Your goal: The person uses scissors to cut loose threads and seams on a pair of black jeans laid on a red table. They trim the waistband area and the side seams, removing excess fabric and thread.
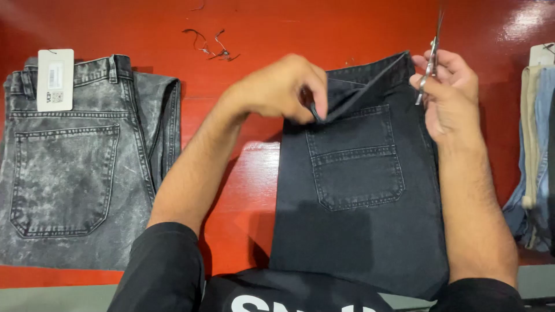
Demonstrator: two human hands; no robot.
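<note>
Dark grey jeans lie folded on a red table, back pocket up. My left hand pinches the waistband at its upper left corner and folds it back. My right hand holds small metal thread snips upright beside the waistband's right end, blades pointing up.
A second pair of folded jeans, acid-washed grey with a white hang tag, lies at the left. Loose thread scraps sit at the table's far side. More folded garments, beige and blue with a tag, lie at the right edge.
</note>
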